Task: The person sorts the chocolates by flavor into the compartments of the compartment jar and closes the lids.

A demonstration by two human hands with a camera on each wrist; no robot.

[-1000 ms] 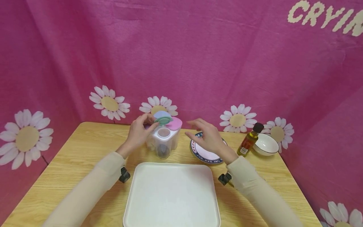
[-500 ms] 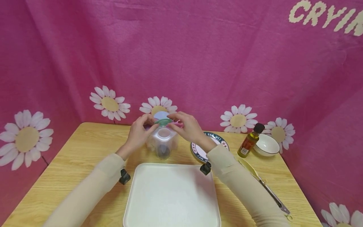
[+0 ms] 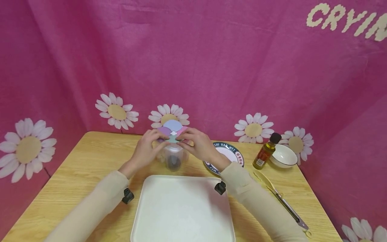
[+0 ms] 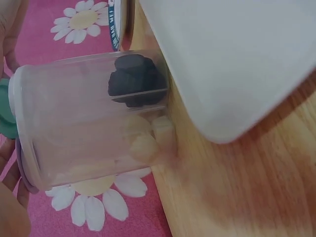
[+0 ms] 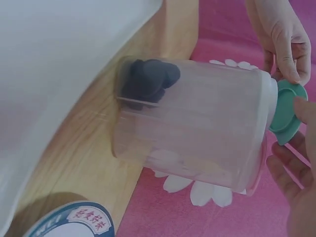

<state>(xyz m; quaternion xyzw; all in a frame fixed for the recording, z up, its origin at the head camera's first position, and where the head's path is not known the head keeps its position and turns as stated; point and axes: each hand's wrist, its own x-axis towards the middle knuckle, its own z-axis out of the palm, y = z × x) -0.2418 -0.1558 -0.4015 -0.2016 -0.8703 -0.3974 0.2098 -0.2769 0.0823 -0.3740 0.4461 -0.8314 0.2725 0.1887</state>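
Observation:
A clear storage container [image 3: 178, 154] with several coloured flip lids stands upright behind the tray. Its front green lid [image 3: 172, 138] tilts over the opening, its underside facing out in the right wrist view. My left hand [image 3: 146, 148] pinches this lid's left edge between thumb and fingers. From the other side my right hand [image 3: 200, 145] pinches it, thumb [image 5: 302, 109] on the underside. The purple [image 3: 165, 131], blue [image 3: 173, 125] and pink lids lie around it. Through the wall show dark pieces [image 4: 136, 81] and, in the neighbouring compartment, pale chunks [image 4: 144, 140].
A white tray [image 3: 182, 208] lies in front. Right of the container is a blue-rimmed plate [image 3: 241, 158], partly under my right forearm. Farther right stand an oil bottle [image 3: 263, 155] and a white bowl [image 3: 284, 156], with tongs [image 3: 284, 202] nearer the front.
My right hand has come left from over the plate to the green lid. The lid has swung from raised down toward the front opening, with both hands on it. The tongs came into view.

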